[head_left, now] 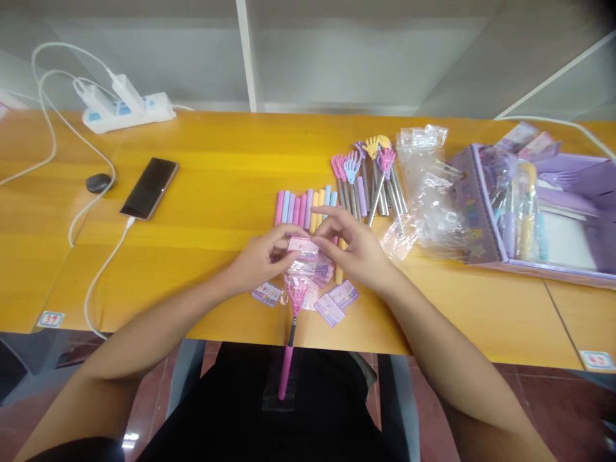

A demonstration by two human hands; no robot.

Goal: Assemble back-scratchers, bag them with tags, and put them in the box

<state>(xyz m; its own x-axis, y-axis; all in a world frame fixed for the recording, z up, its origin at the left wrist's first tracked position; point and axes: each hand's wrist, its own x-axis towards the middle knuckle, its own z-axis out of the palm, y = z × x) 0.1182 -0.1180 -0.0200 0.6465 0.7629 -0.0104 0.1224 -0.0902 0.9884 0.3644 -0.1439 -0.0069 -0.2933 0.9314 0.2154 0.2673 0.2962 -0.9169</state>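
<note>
Between my hands hangs a clear plastic bag [303,266] with a pink header card [301,244] at its top. Inside it is a pink hand-shaped back scratcher [297,292], its head upward and its pink handle [286,372] reaching past the table edge over my lap. My left hand [264,256] pinches the bag's upper left side. At the upper right corner, my right hand [353,247] closes thumb and fingertips on the bag's edge, the index finger raised. Small printed cards [330,309] lie below my hands, with another card [266,294] at the left.
Coloured handle tubes [296,212] lie in a row beyond my hands. Behind are several metal-stemmed scratchers [351,168], then clear bags [428,192] and an open purple box [486,237]. At left are a charging phone [149,188], a black mouse [99,183] and a power strip [158,107].
</note>
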